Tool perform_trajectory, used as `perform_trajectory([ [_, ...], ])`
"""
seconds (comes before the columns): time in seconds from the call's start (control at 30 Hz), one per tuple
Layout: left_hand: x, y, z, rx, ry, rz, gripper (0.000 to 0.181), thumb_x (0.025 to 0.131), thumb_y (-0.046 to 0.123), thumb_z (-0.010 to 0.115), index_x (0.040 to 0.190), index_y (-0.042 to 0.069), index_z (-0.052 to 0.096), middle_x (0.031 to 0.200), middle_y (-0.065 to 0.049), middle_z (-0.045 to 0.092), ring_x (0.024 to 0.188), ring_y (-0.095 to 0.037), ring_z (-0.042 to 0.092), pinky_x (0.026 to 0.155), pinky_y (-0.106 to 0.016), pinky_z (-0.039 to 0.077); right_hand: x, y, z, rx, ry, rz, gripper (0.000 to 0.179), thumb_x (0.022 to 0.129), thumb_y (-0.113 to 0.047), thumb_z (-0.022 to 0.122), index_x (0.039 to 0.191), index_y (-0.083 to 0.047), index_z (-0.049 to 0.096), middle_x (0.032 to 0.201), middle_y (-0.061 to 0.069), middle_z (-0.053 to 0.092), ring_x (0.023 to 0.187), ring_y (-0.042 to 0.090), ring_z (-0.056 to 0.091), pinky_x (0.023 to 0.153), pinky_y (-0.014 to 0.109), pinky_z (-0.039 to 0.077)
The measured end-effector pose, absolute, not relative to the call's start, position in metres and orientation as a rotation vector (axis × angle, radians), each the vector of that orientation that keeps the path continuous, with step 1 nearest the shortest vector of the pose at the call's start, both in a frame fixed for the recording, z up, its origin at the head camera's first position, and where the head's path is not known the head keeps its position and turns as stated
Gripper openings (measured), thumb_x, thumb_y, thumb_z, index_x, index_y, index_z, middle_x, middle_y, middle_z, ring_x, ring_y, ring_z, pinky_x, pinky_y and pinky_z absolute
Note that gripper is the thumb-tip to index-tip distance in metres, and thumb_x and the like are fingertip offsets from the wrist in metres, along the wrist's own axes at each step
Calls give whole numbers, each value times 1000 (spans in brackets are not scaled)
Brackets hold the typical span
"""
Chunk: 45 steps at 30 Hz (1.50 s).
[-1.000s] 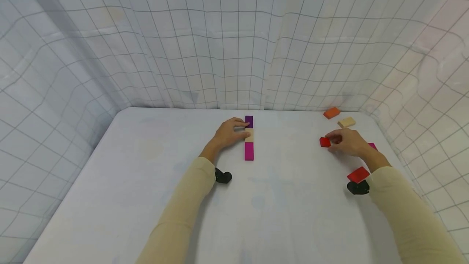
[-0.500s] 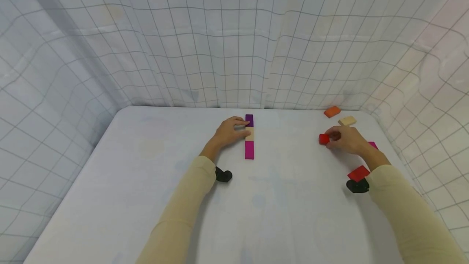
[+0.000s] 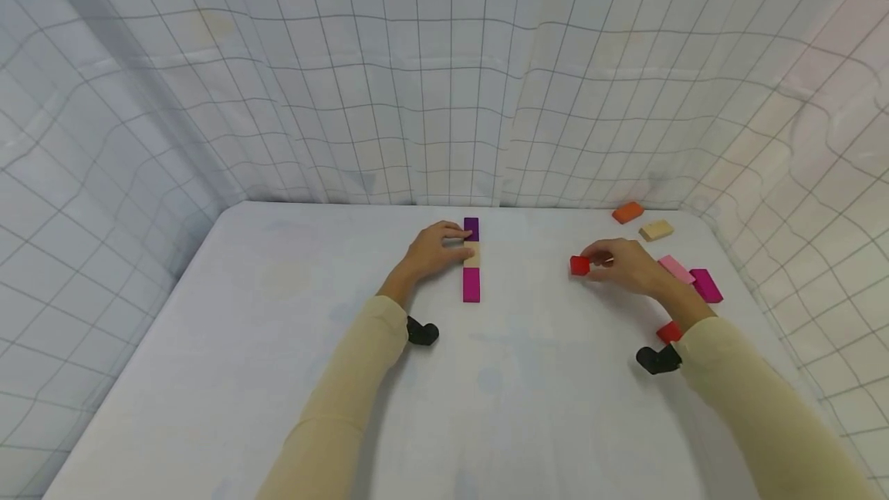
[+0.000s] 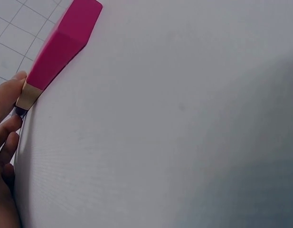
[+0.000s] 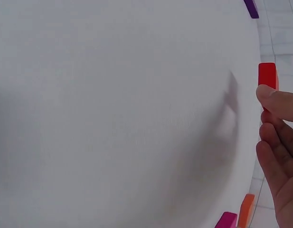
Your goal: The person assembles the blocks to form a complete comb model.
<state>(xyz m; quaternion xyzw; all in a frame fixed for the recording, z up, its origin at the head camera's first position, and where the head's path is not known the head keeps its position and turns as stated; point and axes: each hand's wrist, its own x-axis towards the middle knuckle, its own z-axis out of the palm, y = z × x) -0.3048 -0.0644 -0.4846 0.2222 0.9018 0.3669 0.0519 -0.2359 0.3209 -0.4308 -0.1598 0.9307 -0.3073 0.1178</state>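
A purple block [image 3: 471,228], a beige block [image 3: 472,255] and a magenta block [image 3: 471,285] form a straight row at the middle of the table. My left hand [image 3: 434,249] rests at the row's left side, its thumb on the beige block and a fingertip on the purple one. The left wrist view shows the magenta block [image 4: 63,40] nearest the camera. My right hand [image 3: 623,264] pinches a red block [image 3: 579,265] at its end between thumb and fingers. In the right wrist view that red block [image 5: 267,75] stands out past the thumb, with a shadow on the tabletop.
Loose blocks lie to the right: orange [image 3: 628,212], beige [image 3: 656,230], pink [image 3: 677,269], magenta [image 3: 707,285] and another red block [image 3: 669,332], partly behind the right forearm. Gridded white curtains [image 3: 458,83] surround the white table [image 3: 278,292].
My right hand has moved left with the red block, from near the loose blocks toward the row. The pink block has come into sight behind it. My left hand has stayed put.
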Motion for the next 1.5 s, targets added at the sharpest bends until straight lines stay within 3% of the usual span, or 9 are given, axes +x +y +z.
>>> perform_trajectory([
  [0.7,-304,-65,-485,673,2744,1103,53,97,39,73,141,11,66,146,-10,56,141,-30,45,118,-48,33,-221,252,-431,-704,2644,-964,34,91,-7,79,124,-1,70,115,6,69,108,27,62,99,47,53],
  [1.5,-304,-64,-484,663,2749,1120,53,96,40,73,141,12,67,145,-10,57,140,-29,46,116,-48,34,-201,167,-443,-969,2550,-825,37,87,-14,85,122,-8,73,107,-5,70,97,15,63,87,29,55],
])
